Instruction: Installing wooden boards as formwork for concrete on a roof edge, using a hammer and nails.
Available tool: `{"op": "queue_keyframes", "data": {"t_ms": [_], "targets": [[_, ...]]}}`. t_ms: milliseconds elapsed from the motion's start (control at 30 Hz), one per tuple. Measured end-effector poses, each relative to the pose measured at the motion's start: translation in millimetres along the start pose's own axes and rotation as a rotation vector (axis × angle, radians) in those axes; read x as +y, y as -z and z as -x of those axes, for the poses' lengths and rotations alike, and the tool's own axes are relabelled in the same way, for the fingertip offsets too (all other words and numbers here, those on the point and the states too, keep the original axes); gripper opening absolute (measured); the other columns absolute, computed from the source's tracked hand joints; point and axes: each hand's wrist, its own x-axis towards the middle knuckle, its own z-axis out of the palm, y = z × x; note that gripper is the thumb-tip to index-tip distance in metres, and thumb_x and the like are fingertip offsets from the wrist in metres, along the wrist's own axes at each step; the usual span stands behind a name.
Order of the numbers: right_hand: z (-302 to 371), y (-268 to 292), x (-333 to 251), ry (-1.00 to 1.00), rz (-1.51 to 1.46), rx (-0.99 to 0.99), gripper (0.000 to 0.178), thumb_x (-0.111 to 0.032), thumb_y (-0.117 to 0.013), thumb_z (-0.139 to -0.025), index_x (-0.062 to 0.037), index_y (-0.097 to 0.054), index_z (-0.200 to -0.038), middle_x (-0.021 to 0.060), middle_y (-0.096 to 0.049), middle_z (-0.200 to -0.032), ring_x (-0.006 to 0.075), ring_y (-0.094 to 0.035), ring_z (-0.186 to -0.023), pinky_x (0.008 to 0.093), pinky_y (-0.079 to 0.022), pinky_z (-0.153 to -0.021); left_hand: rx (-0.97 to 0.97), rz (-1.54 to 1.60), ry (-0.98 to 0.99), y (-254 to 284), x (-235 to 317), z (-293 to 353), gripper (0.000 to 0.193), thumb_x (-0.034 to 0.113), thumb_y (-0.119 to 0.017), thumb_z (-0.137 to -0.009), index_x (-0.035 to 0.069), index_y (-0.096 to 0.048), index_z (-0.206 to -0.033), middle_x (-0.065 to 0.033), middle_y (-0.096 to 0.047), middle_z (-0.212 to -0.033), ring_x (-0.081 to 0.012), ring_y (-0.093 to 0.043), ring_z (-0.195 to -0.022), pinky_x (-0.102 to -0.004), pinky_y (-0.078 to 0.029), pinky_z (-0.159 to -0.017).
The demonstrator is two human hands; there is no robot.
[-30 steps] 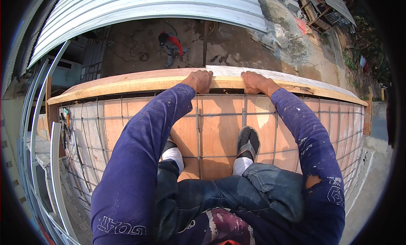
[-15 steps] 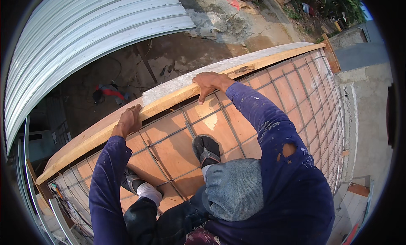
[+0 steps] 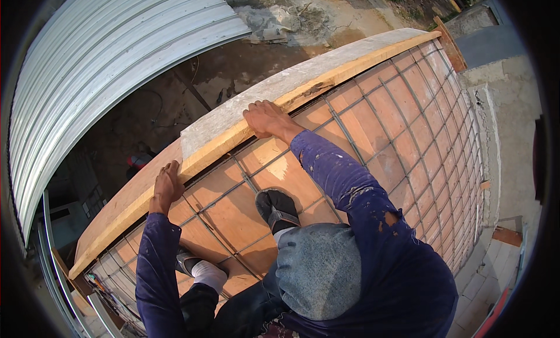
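Observation:
A long pale timber batten [image 3: 216,152] runs along the raised edge of the formwork, with a grey-faced plywood board [image 3: 224,113] on its outer side. My left hand [image 3: 167,185] is closed over the batten, its fingers hooked across the top to the outer side. Further right, my right hand [image 3: 267,120] also grips the batten, fingers bent over it. Below both hands lies an orange-brown plywood deck [image 3: 230,212], crossed by a grid of steel rebar [image 3: 402,109]. My feet in dark sandals [image 3: 276,209] rest on this deck among the bars.
Corrugated metal roofing [image 3: 116,75] lies beyond the edge at far left. Past the batten there is a drop to lower ground, where a person [image 3: 139,158] is partly visible. A concrete wall [image 3: 507,128] stands at right. Cables and metal profiles [image 3: 55,262] are at lower left.
The view has shifted, with the batten's right end now higher. Both hands remain on the batten; my right thumb no longer hangs down its inner side. The person below is now more hidden.

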Motion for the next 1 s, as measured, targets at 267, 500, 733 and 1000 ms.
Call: {"op": "queue_keyframes", "data": {"t_ms": [267,500,733,1000], "targets": [[-4.9,-12.3,7.0,-0.037,-0.105,0.068,0.026,-0.006,-0.07,-0.071,-0.0007,-0.071,-0.096,0.0183,-0.066,-0.11,0.0312,-0.06,-0.109,0.0391,-0.046,-0.095,-0.002,0.024,0.07,1.6,12.3,-0.3,0.036,-0.002,-0.061,-0.067,0.003,-0.053,-0.102,-0.0207,-0.061,-0.107,-0.042,-0.056,-0.104,-0.0469,-0.046,-0.087],[-3.1,-15.6,9.0,-0.031,-0.1,0.1,0.027,-0.004,-0.067,-0.073,-0.0001,-0.069,-0.1,0.0187,-0.063,-0.115,0.0323,-0.059,-0.11,0.0387,-0.045,-0.097,0.025,0.007,0.082,-3.5,8.6,-1.2,0.04,-0.002,-0.061,-0.065,0.004,-0.054,-0.105,-0.0197,-0.061,-0.107,-0.041,-0.057,-0.104,-0.0461,-0.047,-0.088],[-3.3,-10.0,3.9,0.006,-0.05,0.052,0.026,-0.007,-0.063,-0.077,-0.0003,-0.065,-0.102,0.0187,-0.061,-0.113,0.0334,-0.057,-0.109,0.0415,-0.045,-0.095,0.023,0.029,0.094,3.1,7.9,2.3,0.048,0.006,-0.069,-0.061,0.005,-0.056,-0.106,-0.0167,-0.062,-0.109,-0.0384,-0.058,-0.106,-0.0445,-0.048,-0.089],[1.9,-3.7,4.8,0.025,-0.034,0.048,0.025,-0.007,-0.06,-0.079,-0.0002,-0.062,-0.102,0.0192,-0.061,-0.109,0.034,-0.058,-0.106,0.0433,-0.046,-0.094,-0.02,0.088,0.103,13.3,18.2,5.0,0.052,0.015,-0.073,-0.057,0.006,-0.057,-0.106,-0.0147,-0.063,-0.108,-0.0371,-0.058,-0.104,-0.0437,-0.049,-0.088]]}}
